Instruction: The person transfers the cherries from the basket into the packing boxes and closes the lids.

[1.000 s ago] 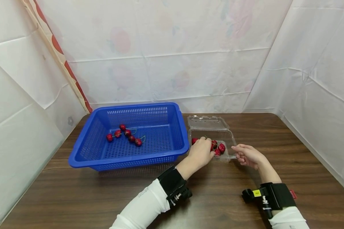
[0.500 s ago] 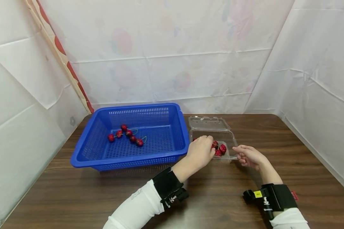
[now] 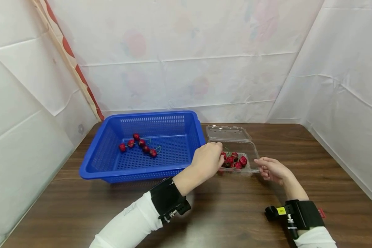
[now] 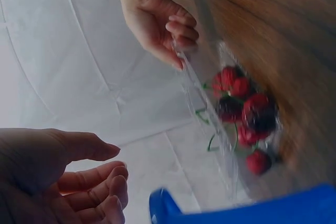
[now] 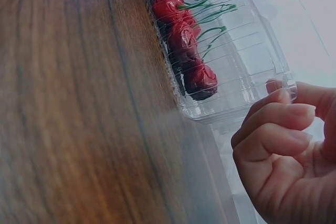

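While the right hand (image 3: 272, 170) pinches the tub (image 3: 250, 148) near-right | left hand (image 3: 206, 160) far left: fingers loosely parted, empty | I'd brace steadily, touch cherries (image 3: 243, 161) lightly

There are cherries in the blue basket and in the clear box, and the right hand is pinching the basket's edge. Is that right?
Not quite: the right hand is pinching the edge of the clear box, not the basket. The right wrist view shows it. The rest is right: there are cherries in both.
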{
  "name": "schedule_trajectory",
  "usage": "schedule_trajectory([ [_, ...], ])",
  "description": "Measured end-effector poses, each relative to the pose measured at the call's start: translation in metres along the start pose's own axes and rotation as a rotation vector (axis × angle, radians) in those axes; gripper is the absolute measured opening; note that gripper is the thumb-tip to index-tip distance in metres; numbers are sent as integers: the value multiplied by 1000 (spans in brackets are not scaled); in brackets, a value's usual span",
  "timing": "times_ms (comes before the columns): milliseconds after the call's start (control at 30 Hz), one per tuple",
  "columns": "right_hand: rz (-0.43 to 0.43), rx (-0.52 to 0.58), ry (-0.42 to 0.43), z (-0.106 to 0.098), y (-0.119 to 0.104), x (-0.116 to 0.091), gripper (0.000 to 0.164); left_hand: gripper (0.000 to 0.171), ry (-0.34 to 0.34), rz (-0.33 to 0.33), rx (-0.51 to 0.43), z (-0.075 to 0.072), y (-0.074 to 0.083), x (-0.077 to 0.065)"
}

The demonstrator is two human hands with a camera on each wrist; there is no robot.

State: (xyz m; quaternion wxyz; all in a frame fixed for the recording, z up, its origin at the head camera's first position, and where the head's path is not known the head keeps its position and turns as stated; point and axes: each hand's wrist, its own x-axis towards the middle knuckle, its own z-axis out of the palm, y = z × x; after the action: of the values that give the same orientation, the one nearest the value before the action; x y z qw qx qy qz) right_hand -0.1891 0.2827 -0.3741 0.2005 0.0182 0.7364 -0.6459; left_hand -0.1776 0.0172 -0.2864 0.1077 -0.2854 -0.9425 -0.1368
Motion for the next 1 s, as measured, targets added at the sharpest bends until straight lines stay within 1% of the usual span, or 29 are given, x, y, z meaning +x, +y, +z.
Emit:
schedule_trajectory([
  [67,4,1,0,-1,0,0,24,9,-7,-3,25,-5,-3,-2],
  [300,0,2,-2,-2,1,-2,24,6,-6,24,81,-20,-13,-6],
  [433,-7,0,-5,-3,2,-2,23,6,-11,27,108,-29,-20,-6],
  [633,-20,-5,-10,-4,2,-3,23,6,-39,32,118,-41,-33,-3],
  [767,-26,-5,-12,-5,3,-3,23,5,-54,63,127,-49,-41,0],
  [900,-37,-8,-18,-6,5,-3,23,4,-71,110,144,-57,-51,2],
  [1000,-54,-8,-43,-7,6,-3,22,6,-93,152,178,-61,-61,5],
])
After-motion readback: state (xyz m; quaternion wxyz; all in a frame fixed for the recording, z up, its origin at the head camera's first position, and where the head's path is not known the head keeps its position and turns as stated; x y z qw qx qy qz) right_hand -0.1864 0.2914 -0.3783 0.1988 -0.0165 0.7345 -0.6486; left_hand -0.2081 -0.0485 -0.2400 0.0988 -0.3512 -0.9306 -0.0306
